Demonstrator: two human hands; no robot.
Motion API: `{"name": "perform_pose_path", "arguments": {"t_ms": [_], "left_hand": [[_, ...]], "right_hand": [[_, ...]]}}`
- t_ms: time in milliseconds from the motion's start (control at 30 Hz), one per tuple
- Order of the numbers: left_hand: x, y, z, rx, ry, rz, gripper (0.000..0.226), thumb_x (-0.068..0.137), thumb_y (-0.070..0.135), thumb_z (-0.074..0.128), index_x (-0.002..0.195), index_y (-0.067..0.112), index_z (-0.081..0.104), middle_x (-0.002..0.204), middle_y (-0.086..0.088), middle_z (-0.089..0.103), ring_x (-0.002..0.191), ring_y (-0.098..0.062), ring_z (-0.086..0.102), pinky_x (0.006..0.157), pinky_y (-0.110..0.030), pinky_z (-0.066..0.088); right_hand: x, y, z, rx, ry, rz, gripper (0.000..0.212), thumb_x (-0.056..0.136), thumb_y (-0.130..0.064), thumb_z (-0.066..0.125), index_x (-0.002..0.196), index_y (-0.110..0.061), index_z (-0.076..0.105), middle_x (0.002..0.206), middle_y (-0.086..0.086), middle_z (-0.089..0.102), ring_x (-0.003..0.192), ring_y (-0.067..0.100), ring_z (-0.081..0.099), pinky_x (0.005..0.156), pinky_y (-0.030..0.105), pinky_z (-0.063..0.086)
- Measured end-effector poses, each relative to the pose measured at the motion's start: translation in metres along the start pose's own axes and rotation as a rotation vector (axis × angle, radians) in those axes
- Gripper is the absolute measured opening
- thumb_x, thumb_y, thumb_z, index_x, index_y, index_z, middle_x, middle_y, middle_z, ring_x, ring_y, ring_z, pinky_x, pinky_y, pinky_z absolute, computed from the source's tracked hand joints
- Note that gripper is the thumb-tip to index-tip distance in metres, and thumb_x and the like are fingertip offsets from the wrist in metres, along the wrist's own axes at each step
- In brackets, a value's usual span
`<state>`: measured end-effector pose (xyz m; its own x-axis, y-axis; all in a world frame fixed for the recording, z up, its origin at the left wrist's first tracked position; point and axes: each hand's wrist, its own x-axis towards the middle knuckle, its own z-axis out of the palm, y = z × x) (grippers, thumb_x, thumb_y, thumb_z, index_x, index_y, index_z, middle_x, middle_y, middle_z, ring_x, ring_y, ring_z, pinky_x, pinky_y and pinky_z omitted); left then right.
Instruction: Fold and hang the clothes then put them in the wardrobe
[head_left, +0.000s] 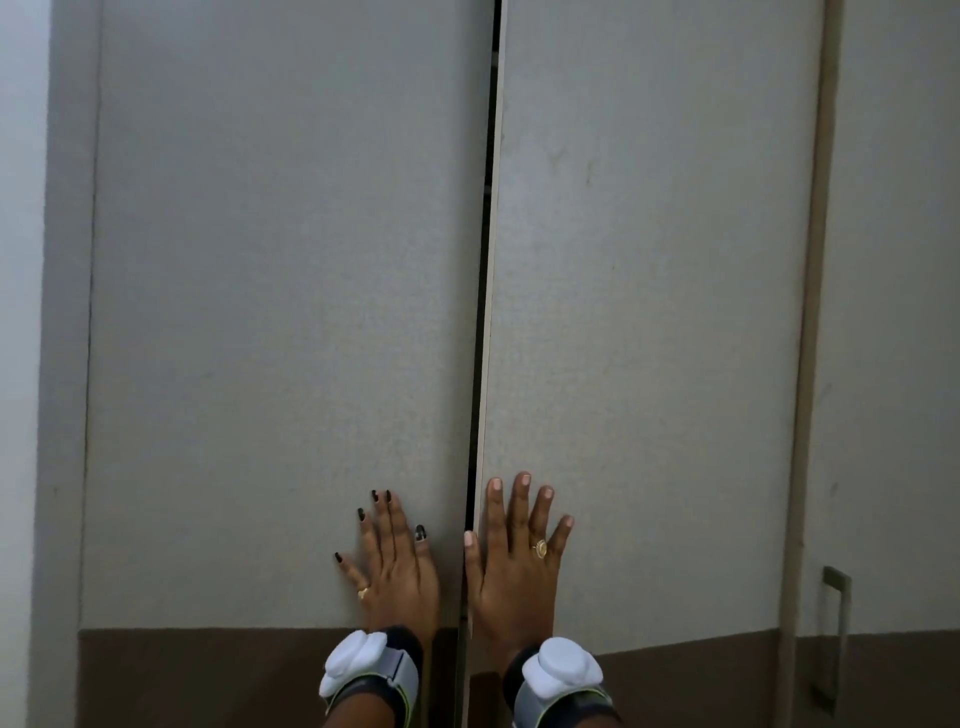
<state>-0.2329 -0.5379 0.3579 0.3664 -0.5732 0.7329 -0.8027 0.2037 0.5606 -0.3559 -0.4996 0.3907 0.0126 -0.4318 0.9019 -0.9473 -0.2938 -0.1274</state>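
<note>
I see the wardrobe (67, 364) right in front of me, and it fills almost the whole view. My left hand (397, 564) lies flat on the grey left door (285, 312), close to its inner edge. Its fingers (387, 519) are straight and a little spread, holding nothing. My right hand (511, 561) lies flat on the grey right door (649, 312) in the same way, with its fingers (519, 504) straight and apart and the thumb at the door's edge. Between the two doors there is a thin dark gap (480, 364), and the right door's edge sticks out a bit. Each door has a brown strip (208, 675) at the bottom. Far to the right is another door (893, 312) with a metal handle (834, 639). Each wrist wears a band with a white lump, the left band (369, 670) and the right band (561, 675).
</note>
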Motion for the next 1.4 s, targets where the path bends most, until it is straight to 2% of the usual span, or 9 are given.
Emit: {"name": "perform_pose_path", "arguments": {"t_ms": [100, 233, 333, 600, 733, 867, 1100, 1233, 1400], "left_hand": [[-0.001, -0.016, 0.010, 0.030, -0.003, -0.017, 0.060, 0.093, 0.057, -0.012, 0.148, 0.036, -0.025, 0.157, 0.016, -0.024, 0.145, -0.006, -0.022, 0.116, -0.054, -0.011], [0.003, -0.015, 0.021, 0.046, 0.035, -0.059, 0.063, 0.100, 0.052, 0.001, 0.155, 0.023, -0.003, 0.163, 0.007, -0.007, 0.149, -0.014, -0.008, 0.115, -0.053, -0.004], [0.007, -0.017, 0.031, 0.068, 0.085, -0.042, 0.062, 0.101, 0.050, 0.003, 0.156, 0.021, -0.001, 0.163, 0.005, -0.005, 0.149, -0.015, -0.006, 0.115, -0.053, -0.005], [0.006, 0.001, 0.037, 0.010, 0.138, -0.086, 0.080, 0.094, 0.065, 0.005, 0.156, 0.014, 0.003, 0.164, -0.001, 0.000, 0.150, -0.024, -0.002, 0.112, -0.068, -0.005], [0.003, 0.018, 0.034, -0.053, 0.155, -0.082, 0.085, 0.091, 0.069, 0.007, 0.155, 0.013, 0.004, 0.163, -0.004, -0.004, 0.150, -0.026, -0.007, 0.115, -0.062, -0.007], [0.001, 0.012, 0.035, 0.013, 0.139, -0.072, 0.083, 0.091, 0.068, 0.011, 0.156, 0.017, 0.003, 0.163, -0.007, -0.004, 0.150, -0.029, -0.006, 0.117, -0.056, -0.007], [0.004, 0.007, 0.047, 0.088, 0.139, -0.059, 0.084, 0.092, 0.069, 0.010, 0.155, 0.014, 0.010, 0.163, -0.012, 0.003, 0.149, -0.035, 0.003, 0.116, -0.061, 0.001], [0.011, 0.010, 0.046, 0.147, 0.129, -0.035, 0.083, 0.094, 0.066, 0.011, 0.153, 0.008, 0.016, 0.161, -0.018, 0.010, 0.147, -0.040, 0.008, 0.115, -0.064, 0.005], [0.002, 0.024, 0.019, 0.176, -0.023, -0.087, 0.083, 0.093, 0.067, 0.012, 0.153, 0.010, 0.020, 0.161, -0.016, 0.012, 0.147, -0.039, 0.012, 0.113, -0.064, 0.015]], "right_hand": [[0.004, 0.003, 0.012, -0.039, 0.004, -0.001, 0.059, 0.101, -0.046, 0.030, 0.152, -0.016, 0.029, 0.161, 0.015, 0.016, 0.147, 0.041, 0.015, 0.112, 0.067, 0.019], [0.011, 0.008, 0.031, -0.079, 0.009, -0.018, 0.058, 0.100, -0.047, 0.030, 0.150, -0.017, 0.033, 0.160, 0.015, 0.021, 0.146, 0.041, 0.018, 0.110, 0.067, 0.022], [0.013, 0.014, 0.046, -0.081, 0.018, -0.047, 0.057, 0.102, -0.047, 0.028, 0.149, -0.017, 0.035, 0.159, 0.016, 0.022, 0.145, 0.042, 0.019, 0.111, 0.067, 0.020], [0.017, 0.016, 0.061, 0.003, 0.124, -0.060, 0.055, 0.102, -0.042, 0.028, 0.148, -0.014, 0.039, 0.158, 0.016, 0.024, 0.145, 0.044, 0.018, 0.111, 0.070, 0.015], [0.019, 0.018, 0.069, 0.013, 0.126, -0.075, 0.054, 0.101, -0.038, 0.032, 0.149, -0.014, 0.037, 0.159, 0.016, 0.021, 0.146, 0.043, 0.016, 0.110, 0.071, 0.016], [0.022, 0.020, 0.079, 0.046, 0.129, -0.049, 0.056, 0.099, -0.036, 0.034, 0.150, -0.015, 0.033, 0.161, 0.013, 0.018, 0.147, 0.042, 0.012, 0.110, 0.072, 0.013], [0.020, 0.020, 0.077, 0.028, 0.123, -0.074, 0.059, 0.096, -0.037, 0.040, 0.150, -0.015, 0.033, 0.159, 0.015, 0.022, 0.146, 0.044, 0.015, 0.110, 0.072, 0.012], [0.027, 0.018, 0.076, 0.044, 0.062, -0.068, 0.059, 0.095, -0.037, 0.041, 0.150, -0.014, 0.034, 0.159, 0.016, 0.023, 0.146, 0.045, 0.015, 0.109, 0.073, 0.013], [0.021, 0.013, 0.053, -0.003, -0.099, -0.018, 0.061, 0.096, -0.036, 0.036, 0.153, -0.018, 0.027, 0.161, 0.013, 0.016, 0.147, 0.043, 0.012, 0.109, 0.071, 0.016]]}}
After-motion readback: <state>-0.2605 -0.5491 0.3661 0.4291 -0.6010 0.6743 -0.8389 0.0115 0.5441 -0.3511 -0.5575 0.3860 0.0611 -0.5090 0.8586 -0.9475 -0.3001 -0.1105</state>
